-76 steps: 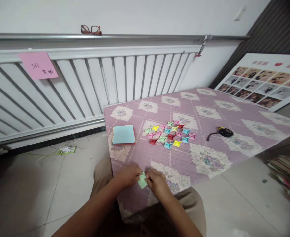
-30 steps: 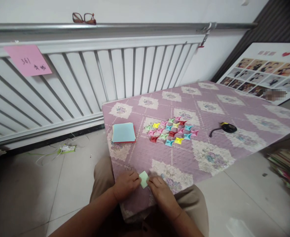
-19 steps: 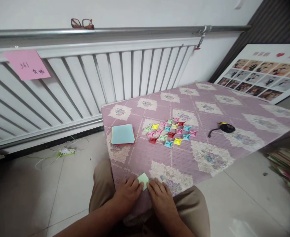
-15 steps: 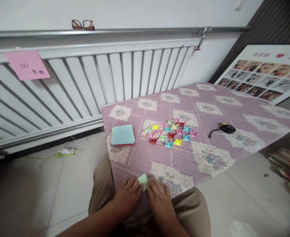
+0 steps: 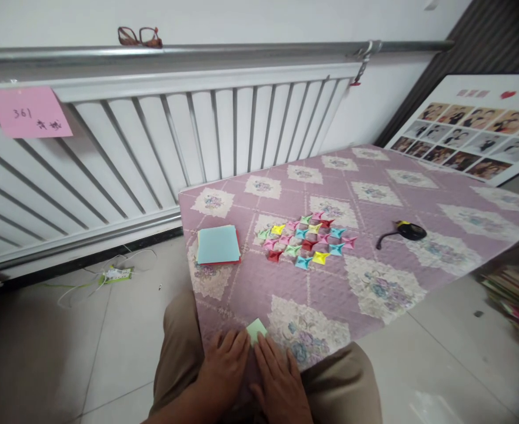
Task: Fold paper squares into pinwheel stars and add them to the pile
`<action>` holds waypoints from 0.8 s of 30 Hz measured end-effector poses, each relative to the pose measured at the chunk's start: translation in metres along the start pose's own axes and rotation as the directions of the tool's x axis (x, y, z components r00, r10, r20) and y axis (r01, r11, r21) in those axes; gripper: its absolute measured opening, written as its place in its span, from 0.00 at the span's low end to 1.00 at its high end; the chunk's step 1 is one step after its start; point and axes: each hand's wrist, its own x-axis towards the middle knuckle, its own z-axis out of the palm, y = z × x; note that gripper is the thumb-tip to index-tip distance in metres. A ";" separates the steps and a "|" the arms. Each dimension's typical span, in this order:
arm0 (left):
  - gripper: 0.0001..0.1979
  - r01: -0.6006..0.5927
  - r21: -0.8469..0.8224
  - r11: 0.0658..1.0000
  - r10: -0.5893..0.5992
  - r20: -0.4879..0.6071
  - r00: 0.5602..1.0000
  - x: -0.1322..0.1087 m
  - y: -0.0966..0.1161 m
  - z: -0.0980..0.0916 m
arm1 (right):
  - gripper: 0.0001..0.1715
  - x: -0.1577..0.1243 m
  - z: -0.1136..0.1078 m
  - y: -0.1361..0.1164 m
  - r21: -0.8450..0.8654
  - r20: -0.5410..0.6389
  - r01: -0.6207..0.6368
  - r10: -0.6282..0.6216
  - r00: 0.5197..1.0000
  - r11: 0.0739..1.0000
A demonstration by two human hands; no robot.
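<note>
A small folded light-green paper (image 5: 255, 328) lies flat on the near edge of the purple quilted table cover (image 5: 374, 200). My left hand (image 5: 225, 368) and my right hand (image 5: 278, 381) lie side by side just below it, fingers stretched out flat, fingertips pressing on its near part. Beyond them, a cluster of several small folded paper pieces (image 5: 308, 240) in red, pink, yellow, green and blue sits mid-table. To the cluster's left rests a stack of square paper sheets (image 5: 218, 244), light blue on top and red beneath.
A black tape measure (image 5: 407, 230) with a strap lies to the right. A white radiator (image 5: 162, 147) with a pink note (image 5: 29, 112) stands behind; glasses (image 5: 139, 36) rest on its top rail. A photo board (image 5: 471, 126) leans at the far right, and cables (image 5: 109, 274) lie on the floor.
My hands, which pinched the green paper above the table, have lowered it and now press it flat with stretched fingers. The view has shifted slightly.
</note>
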 end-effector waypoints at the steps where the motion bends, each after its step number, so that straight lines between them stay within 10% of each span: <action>1: 0.22 0.005 -0.005 1.000 -0.005 0.007 1.000 0.000 0.000 0.001 | 0.33 -0.002 0.000 0.001 -0.005 -0.009 0.000 0.000 1.000 1.000; 18: 0.23 0.084 -0.105 0.991 -0.076 0.077 0.994 -0.001 -0.004 0.006 | 0.35 -0.020 0.014 0.007 0.006 0.017 -0.106 0.106 0.994 0.994; 24: 0.19 0.210 -0.187 0.960 -0.193 0.105 0.976 0.012 0.002 -0.011 | 0.20 0.007 -0.014 0.013 0.110 0.114 -0.211 0.198 0.974 0.971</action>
